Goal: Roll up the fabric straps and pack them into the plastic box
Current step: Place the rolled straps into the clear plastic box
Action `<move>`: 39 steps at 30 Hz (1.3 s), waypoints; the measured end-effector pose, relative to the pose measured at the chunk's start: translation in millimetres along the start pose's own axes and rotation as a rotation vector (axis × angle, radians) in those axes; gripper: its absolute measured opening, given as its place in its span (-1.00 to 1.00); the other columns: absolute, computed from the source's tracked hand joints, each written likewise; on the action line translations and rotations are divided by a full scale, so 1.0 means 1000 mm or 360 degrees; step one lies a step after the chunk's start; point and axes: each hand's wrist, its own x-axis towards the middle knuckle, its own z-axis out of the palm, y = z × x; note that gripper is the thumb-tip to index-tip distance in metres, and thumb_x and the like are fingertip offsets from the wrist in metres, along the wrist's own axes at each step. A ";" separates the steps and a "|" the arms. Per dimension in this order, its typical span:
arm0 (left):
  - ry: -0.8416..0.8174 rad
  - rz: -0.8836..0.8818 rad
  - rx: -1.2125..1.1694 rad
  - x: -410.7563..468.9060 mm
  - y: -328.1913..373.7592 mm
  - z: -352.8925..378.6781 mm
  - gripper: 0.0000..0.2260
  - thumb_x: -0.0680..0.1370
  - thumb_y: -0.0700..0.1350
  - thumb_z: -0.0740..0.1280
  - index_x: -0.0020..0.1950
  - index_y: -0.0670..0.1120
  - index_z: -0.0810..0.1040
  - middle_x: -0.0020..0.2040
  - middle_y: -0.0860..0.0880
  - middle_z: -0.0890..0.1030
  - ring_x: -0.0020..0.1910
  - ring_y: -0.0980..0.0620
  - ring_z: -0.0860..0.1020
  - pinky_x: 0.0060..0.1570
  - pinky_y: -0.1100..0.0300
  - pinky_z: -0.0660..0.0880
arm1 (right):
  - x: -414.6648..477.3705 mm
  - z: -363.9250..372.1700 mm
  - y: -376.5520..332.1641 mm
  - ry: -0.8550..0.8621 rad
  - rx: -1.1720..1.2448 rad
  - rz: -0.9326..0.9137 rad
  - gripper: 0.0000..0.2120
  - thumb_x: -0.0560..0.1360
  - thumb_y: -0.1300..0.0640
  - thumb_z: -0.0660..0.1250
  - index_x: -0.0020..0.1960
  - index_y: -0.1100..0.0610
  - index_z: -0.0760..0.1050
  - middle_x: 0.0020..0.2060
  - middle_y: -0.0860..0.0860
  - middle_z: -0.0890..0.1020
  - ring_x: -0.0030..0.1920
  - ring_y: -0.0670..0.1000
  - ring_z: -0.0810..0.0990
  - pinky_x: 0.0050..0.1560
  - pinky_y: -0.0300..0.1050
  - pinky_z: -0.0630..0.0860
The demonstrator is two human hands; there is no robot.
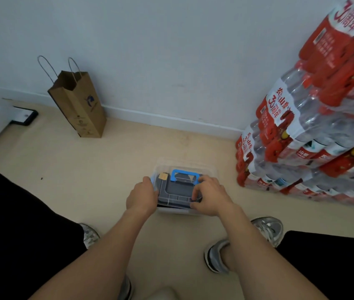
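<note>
A person's left hand (142, 197) and right hand (209, 197) clamped curled fingers on opposite sides of a clear plastic box (208, 168) (blue handle (184, 176) on top) on a beige floor (85, 169).

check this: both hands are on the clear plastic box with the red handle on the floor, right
Not quite: the head view shows the handle is blue, not red. The rest holds: the left hand and right hand are both on the clear plastic box on the floor.

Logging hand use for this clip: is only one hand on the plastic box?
No, the left hand holds the plastic box at its left side and the right hand grips its near right edge.
</note>
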 end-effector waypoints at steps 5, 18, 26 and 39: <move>-0.0057 -0.0189 -0.0115 0.008 -0.004 -0.002 -0.67 0.61 0.02 0.50 0.20 -0.17 0.53 0.15 -0.20 0.63 0.00 -0.20 0.60 -0.12 0.05 0.47 | -0.004 0.005 0.011 0.0210 0.0167 0.0411 -0.57 0.58 -0.19 0.46 0.34 -0.03 0.49 0.31 0.06 0.39 0.33 0.17 0.44 0.32 0.13 0.52; -0.0011 -0.0260 -0.0091 0.010 -0.004 0.011 -0.71 0.65 0.06 0.44 0.04 -0.16 0.52 -0.02 -0.13 0.61 -0.13 -0.15 0.58 -0.23 0.07 0.43 | 0.008 0.005 0.031 0.0122 0.0967 0.1178 -0.59 0.47 0.08 0.60 0.19 0.22 0.53 0.05 0.16 0.65 -0.06 0.19 0.72 -0.07 0.11 0.76; -0.0271 -0.0392 -0.0319 0.027 -0.020 0.002 -0.63 0.50 0.11 0.60 0.01 -0.16 0.61 -0.08 -0.15 0.68 -0.10 -0.16 0.68 -0.05 -0.05 0.71 | 0.008 0.006 0.051 -0.0258 0.0936 0.1224 -0.65 0.39 0.27 0.68 0.04 0.28 0.59 -0.15 0.19 0.75 -0.24 0.14 0.79 -0.25 0.02 0.76; -0.0151 -0.0290 -0.0277 0.035 -0.011 0.007 -0.61 0.45 -0.08 0.65 0.18 -0.19 0.65 -0.07 -0.07 0.64 -0.12 -0.07 0.63 -0.13 0.06 0.61 | 0.003 0.024 0.073 -0.0043 0.1520 0.1326 -0.18 0.22 0.21 0.81 0.40 0.26 0.56 0.23 0.18 0.70 0.16 0.20 0.70 0.17 0.14 0.71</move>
